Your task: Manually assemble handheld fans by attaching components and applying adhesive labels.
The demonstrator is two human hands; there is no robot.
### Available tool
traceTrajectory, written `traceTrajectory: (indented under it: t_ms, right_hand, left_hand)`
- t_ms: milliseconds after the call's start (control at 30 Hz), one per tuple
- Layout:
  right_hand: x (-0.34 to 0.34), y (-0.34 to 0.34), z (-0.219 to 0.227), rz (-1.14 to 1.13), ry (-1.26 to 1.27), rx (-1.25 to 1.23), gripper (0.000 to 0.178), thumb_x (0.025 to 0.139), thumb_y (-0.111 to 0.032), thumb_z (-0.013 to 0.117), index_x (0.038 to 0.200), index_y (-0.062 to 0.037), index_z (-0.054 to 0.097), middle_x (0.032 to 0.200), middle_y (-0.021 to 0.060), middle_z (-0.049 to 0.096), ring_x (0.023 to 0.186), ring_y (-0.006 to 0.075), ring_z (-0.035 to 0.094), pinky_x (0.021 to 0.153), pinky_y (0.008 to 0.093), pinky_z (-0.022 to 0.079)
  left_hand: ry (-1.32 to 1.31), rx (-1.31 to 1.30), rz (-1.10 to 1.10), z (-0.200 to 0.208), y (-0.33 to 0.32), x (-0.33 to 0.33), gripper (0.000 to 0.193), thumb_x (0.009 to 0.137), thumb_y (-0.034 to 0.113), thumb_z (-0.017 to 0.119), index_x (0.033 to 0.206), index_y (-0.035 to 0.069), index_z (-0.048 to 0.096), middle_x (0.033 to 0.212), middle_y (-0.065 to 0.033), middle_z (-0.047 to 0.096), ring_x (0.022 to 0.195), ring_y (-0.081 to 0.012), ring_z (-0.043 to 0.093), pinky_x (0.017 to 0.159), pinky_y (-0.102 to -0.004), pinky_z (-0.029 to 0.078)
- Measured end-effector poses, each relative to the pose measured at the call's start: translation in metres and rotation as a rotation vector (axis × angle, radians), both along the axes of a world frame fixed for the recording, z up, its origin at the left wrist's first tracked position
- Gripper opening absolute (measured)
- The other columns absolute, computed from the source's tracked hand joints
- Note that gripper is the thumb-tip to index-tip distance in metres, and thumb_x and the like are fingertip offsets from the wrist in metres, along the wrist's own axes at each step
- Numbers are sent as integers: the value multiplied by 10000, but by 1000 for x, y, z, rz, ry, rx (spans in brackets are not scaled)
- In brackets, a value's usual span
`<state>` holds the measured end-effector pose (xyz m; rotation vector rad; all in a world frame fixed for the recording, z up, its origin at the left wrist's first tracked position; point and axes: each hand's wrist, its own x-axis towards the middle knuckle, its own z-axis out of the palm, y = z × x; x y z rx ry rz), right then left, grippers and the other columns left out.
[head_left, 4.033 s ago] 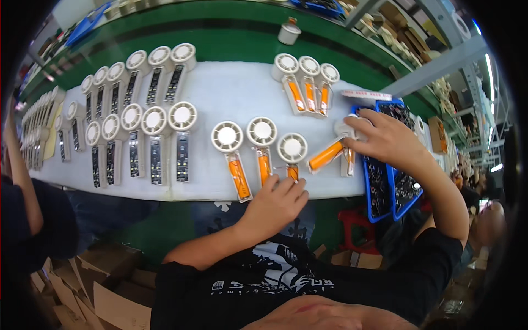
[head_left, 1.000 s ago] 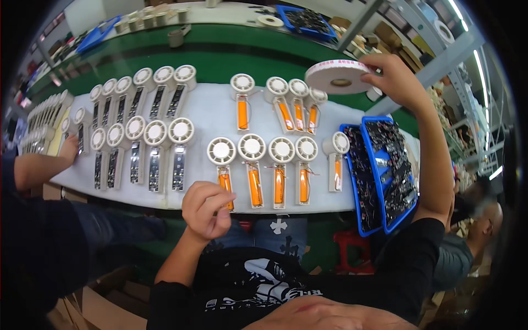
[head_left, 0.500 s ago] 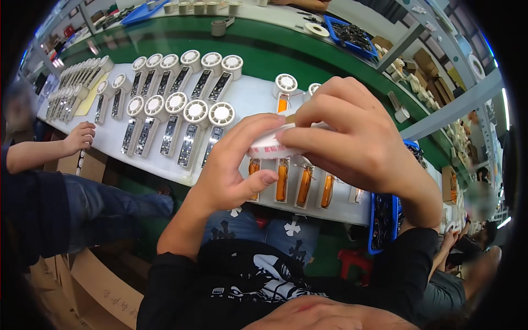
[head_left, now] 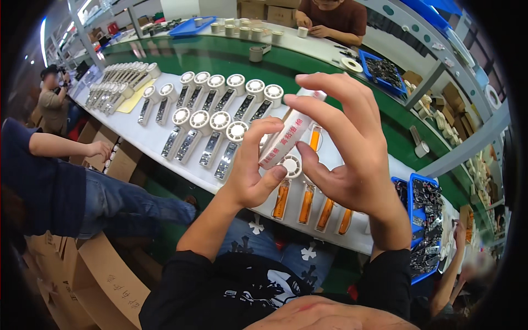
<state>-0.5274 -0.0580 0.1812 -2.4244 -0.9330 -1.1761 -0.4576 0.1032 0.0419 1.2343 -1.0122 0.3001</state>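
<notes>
A roll of double-sided foam tape (head_left: pixel 287 135), white with red print around its rim, is tilted in front of my chest above the table. My left hand (head_left: pixel 250 165) grips its lower left end between thumb and fingers. My right hand (head_left: pixel 349 135) is open, thumb and fingers spread around the roll's upper end; whether a fingertip touches it I cannot tell. Below and behind my hands lie handheld fan bodies with white round heads, their open handles showing orange wrapped battery cells (head_left: pixel 306 203). One fan head (head_left: pixel 290 166) shows just under the roll.
Left of my hands, rows of fans (head_left: pixel 212 147) with exposed circuit boards cover the white table (head_left: pixel 181 175). Blue trays (head_left: pixel 413 234) of small dark parts stand at the right. A green conveyor belt (head_left: pixel 187 55) runs behind. Co-workers are at left (head_left: pixel 99 149) and across the belt (head_left: pixel 330 27).
My right hand has opened away from the roll, its fingers now spread. The roll has turned from nearly flat to tilted upright. The view has shifted, showing a person across the belt.
</notes>
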Motion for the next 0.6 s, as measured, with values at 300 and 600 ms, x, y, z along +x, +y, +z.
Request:
traceTrajectory:
  t_ms: [300,600]
  right_hand:
    - [9,20,-35,9,-52,288,446,746,55,740,1182,9,657,1186,170,690,1044,356,678,891,399,541]
    - [13,18,-42,-80,-22,180,389,753,64,737,1131,-6,678,1053,151,715,895,322,685,798,371,544]
  left_hand:
    - [-45,4,213,-7,2,11,660,933,420,600,1381,-18,391,1304,-208,465,1211,-323,455,1054,-427,334]
    - [-168,332,600,25,-2,8,699,919,334,596,1464,-27,348,1383,-231,484,1218,-360,499,1020,-449,315]
